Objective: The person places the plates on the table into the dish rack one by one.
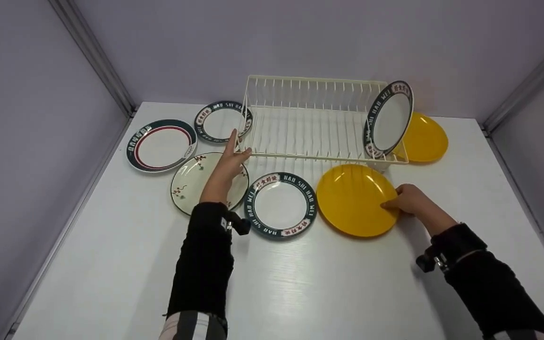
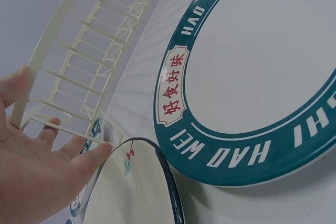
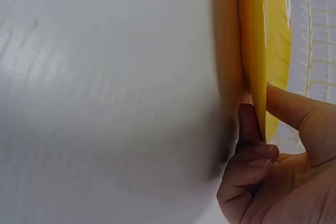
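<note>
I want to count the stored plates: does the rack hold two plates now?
No, the rack holds only one green-rimmed plate, standing at its right end.

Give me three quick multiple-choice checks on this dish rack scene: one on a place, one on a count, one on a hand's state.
1. Where is the upright plate standing?
A. At the right end of the dish rack
B. At the rack's left end
C. Flat on the table

2. How many yellow plates are in view?
A. One
B. Two
C. Four

3. What is the right hand doing?
A. Hovering open above the rack
B. Pinching the rim of the near yellow plate
C. Resting flat on a green-rimmed plate

Answers:
1. A: the head view shows it slotted on edge at the rack's right end.
2. B: one lies before the rack, the far yellow plate behind the upright one.
3. B: the right wrist view shows thumb and fingers on either side of the yellow rim.
</note>
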